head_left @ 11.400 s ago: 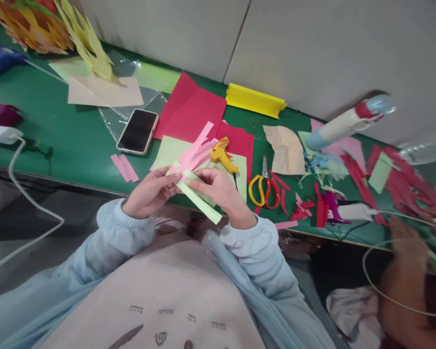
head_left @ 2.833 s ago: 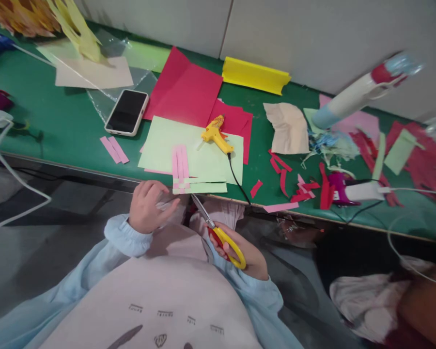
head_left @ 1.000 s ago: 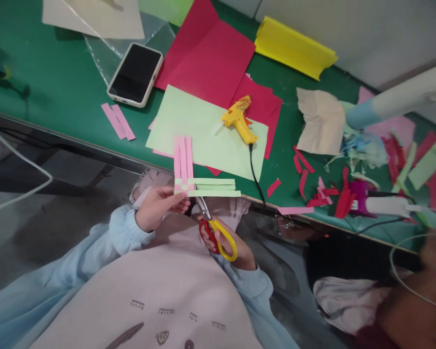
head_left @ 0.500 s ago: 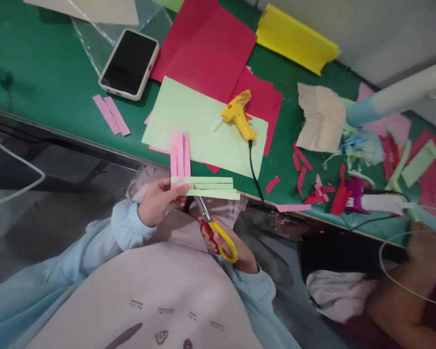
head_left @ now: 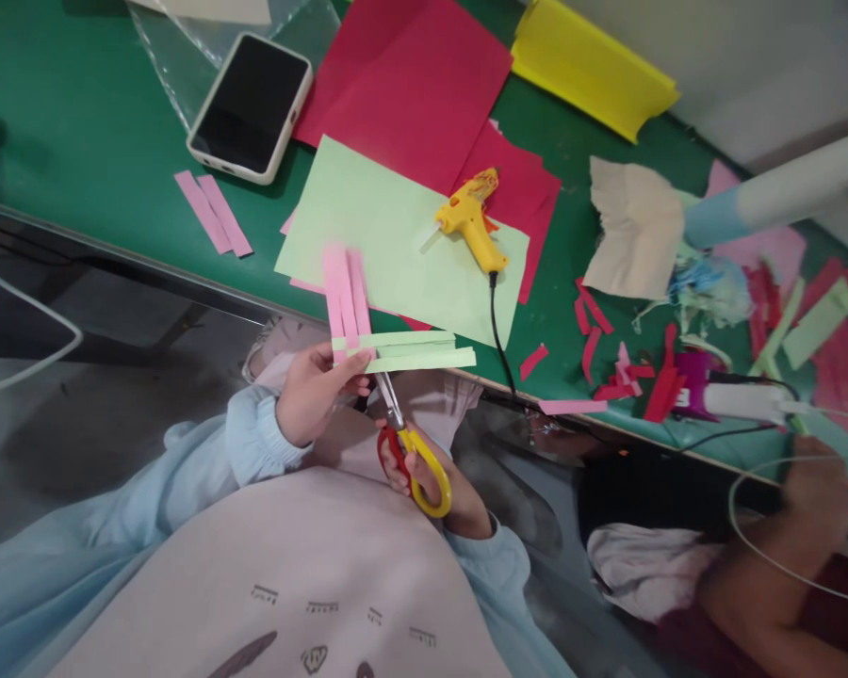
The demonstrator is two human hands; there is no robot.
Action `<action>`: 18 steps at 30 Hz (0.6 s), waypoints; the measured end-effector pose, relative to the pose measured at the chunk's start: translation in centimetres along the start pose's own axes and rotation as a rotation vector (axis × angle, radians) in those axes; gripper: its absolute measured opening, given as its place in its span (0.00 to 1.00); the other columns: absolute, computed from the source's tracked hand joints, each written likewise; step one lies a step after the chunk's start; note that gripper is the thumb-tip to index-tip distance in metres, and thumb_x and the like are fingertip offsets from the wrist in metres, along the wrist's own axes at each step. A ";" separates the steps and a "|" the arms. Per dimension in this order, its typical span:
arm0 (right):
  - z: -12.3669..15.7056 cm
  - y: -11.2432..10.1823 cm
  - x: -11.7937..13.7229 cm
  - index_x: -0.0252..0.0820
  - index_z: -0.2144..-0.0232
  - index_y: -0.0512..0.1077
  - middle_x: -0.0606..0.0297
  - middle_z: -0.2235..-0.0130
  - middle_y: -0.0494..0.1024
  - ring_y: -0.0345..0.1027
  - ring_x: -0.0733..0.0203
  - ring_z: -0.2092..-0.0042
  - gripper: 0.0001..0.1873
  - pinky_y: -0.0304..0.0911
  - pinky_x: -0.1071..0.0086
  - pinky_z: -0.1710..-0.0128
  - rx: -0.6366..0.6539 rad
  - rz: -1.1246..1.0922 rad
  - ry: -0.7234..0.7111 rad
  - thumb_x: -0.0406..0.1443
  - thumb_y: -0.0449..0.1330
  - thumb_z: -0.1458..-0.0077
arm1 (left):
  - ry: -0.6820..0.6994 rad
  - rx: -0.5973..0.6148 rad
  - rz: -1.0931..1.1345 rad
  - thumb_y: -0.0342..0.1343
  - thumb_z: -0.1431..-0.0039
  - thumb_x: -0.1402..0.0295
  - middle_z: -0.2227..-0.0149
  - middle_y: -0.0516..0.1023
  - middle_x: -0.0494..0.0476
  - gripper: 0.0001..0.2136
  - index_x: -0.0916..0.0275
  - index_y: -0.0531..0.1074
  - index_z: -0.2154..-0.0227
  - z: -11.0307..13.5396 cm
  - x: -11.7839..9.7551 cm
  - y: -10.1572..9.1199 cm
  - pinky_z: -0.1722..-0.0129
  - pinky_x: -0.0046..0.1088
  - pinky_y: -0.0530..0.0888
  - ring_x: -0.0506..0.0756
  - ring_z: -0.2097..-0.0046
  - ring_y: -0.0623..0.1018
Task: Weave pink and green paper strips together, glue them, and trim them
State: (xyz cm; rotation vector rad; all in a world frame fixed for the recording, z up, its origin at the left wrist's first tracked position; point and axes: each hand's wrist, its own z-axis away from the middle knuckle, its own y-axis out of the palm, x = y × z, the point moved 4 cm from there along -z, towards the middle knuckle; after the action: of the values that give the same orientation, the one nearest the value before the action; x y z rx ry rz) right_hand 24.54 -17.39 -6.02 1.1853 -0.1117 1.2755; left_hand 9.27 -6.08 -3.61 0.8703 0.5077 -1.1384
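My left hand pinches woven paper strips where they cross. Pink strips point away from me over the table edge, and light green strips stretch to the right. In my right hand is a pair of scissors with one red and one yellow handle loop. Its blades point up and reach the lower green strip just right of my left fingertips; they look slightly parted. Part of the crossing is hidden under my left thumb.
On the green table lie a light green sheet, a yellow glue gun, red sheets, a phone and two loose pink strips. Paper scraps lie to the right, near a co-worker's hand.
The scissors have tilted, their handles shifting left and down. The woven strips have turned slightly, the green ends rising. The whole view has moved a little.
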 end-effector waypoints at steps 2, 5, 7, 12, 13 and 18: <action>0.0 0.1 -0.1 0.49 0.44 0.62 0.68 0.65 0.60 0.50 0.71 0.74 0.28 0.47 0.72 0.76 -0.007 0.002 0.006 0.51 0.60 0.42 | -0.002 -0.011 0.016 0.72 0.63 0.61 0.74 0.78 0.52 0.18 0.68 0.78 0.71 0.0 0.0 0.1 0.77 0.23 0.74 0.46 0.78 0.71; 0.0 0.3 0.0 0.49 0.44 0.62 0.68 0.66 0.60 0.49 0.71 0.74 0.28 0.47 0.71 0.75 -0.022 0.021 0.022 0.52 0.59 0.43 | -0.004 -0.025 0.021 0.72 0.63 0.61 0.74 0.78 0.53 0.18 0.68 0.78 0.71 0.1 0.1 0.1 0.77 0.23 0.74 0.46 0.78 0.72; 0.0 0.4 0.3 0.49 0.47 0.64 0.69 0.66 0.60 0.50 0.70 0.74 0.26 0.48 0.71 0.75 -0.023 0.034 0.017 0.52 0.60 0.43 | 0.000 -0.027 0.012 0.72 0.63 0.61 0.73 0.78 0.53 0.18 0.67 0.78 0.70 0.0 0.1 0.1 0.76 0.23 0.74 0.46 0.77 0.72; -0.2 0.5 0.3 0.50 0.50 0.64 0.69 0.66 0.61 0.50 0.70 0.74 0.25 0.48 0.71 0.75 -0.026 0.031 0.020 0.53 0.61 0.45 | 0.005 -0.023 -0.011 0.71 0.61 0.61 0.73 0.77 0.52 0.16 0.67 0.77 0.71 -0.1 0.3 0.1 0.76 0.24 0.74 0.46 0.78 0.72; -0.3 0.5 0.2 0.50 0.50 0.65 0.69 0.66 0.61 0.50 0.70 0.74 0.26 0.48 0.71 0.75 -0.025 0.025 0.023 0.53 0.62 0.46 | 0.004 -0.022 -0.012 0.71 0.61 0.61 0.74 0.77 0.52 0.16 0.66 0.77 0.71 -0.1 0.3 0.1 0.76 0.23 0.74 0.46 0.78 0.72; -0.6 0.7 -0.1 0.51 0.51 0.65 0.70 0.67 0.60 0.48 0.71 0.76 0.26 0.47 0.71 0.77 -0.025 -0.007 -0.004 0.53 0.62 0.47 | -0.001 -0.013 0.000 0.71 0.61 0.61 0.76 0.76 0.51 0.16 0.67 0.77 0.72 -0.1 0.4 0.2 0.77 0.22 0.74 0.46 0.78 0.71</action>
State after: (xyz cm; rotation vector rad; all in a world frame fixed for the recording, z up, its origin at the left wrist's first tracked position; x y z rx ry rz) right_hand 23.65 -17.18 -5.90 1.1661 -0.1254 1.2621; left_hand 9.60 -6.25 -3.89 0.8582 0.5134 -1.1349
